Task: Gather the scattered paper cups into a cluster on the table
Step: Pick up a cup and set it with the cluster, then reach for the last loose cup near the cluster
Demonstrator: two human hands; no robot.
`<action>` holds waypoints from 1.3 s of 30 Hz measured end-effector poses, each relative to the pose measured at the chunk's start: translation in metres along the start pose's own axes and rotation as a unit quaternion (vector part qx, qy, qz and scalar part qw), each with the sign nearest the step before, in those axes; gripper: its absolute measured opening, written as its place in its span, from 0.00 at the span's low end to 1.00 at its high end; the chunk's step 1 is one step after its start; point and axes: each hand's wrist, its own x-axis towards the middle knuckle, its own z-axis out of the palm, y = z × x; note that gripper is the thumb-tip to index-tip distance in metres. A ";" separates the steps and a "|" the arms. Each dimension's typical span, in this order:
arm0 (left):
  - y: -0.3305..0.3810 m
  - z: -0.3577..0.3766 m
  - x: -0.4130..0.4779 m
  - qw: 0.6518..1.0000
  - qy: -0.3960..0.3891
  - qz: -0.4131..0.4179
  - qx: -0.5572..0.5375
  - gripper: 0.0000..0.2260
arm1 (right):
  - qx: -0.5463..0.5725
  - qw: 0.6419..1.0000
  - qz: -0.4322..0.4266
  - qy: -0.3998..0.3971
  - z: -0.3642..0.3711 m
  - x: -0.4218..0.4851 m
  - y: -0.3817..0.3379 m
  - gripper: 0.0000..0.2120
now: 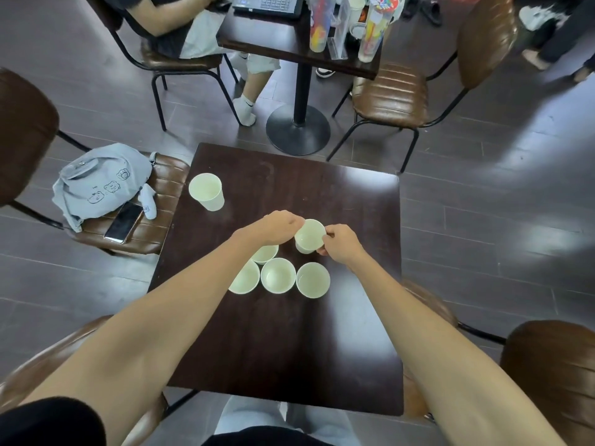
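Observation:
Several white paper cups stand upright on a dark square table [289, 349]. A row of three sits mid-table: left cup [246, 280], middle cup [278, 275], right cup [313, 280]. Behind them a fourth cup [265, 252] is partly hidden under my left wrist. Both hands pinch one more cup [309, 237] by its rim, just behind the row: my left hand [277, 226] on its left side, my right hand [341, 244] on its right. A lone cup [206, 191] stands apart near the table's far left corner.
A brown chair on the left holds a grey bag [99, 181] and a phone [124, 222]. Beyond stands another table [257, 40] with a laptop and bottles, a seated person, and an unoccupied chair [392, 94]. More brown chairs flank my table.

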 end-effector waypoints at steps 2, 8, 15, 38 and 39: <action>-0.002 -0.001 -0.003 0.999 -0.006 0.001 0.035 0.11 | -0.008 1.000 -0.007 0.001 0.002 -0.003 -0.001 0.15; -0.006 0.002 -0.009 0.998 -0.005 0.006 0.068 0.07 | -0.020 1.000 -0.019 -0.003 0.006 -0.010 -0.003 0.15; -0.011 0.002 -0.015 0.996 0.016 0.016 0.083 0.20 | -0.041 0.998 -0.042 -0.002 0.010 -0.017 -0.006 0.15; -0.070 -0.019 -0.045 0.961 0.195 -0.024 -0.192 0.19 | -0.052 0.996 -0.063 0.039 0.002 -0.005 -0.036 0.15; -0.081 -0.022 -0.050 0.954 0.204 -0.036 -0.218 0.19 | -0.043 0.996 -0.067 0.044 0.001 -0.001 -0.045 0.15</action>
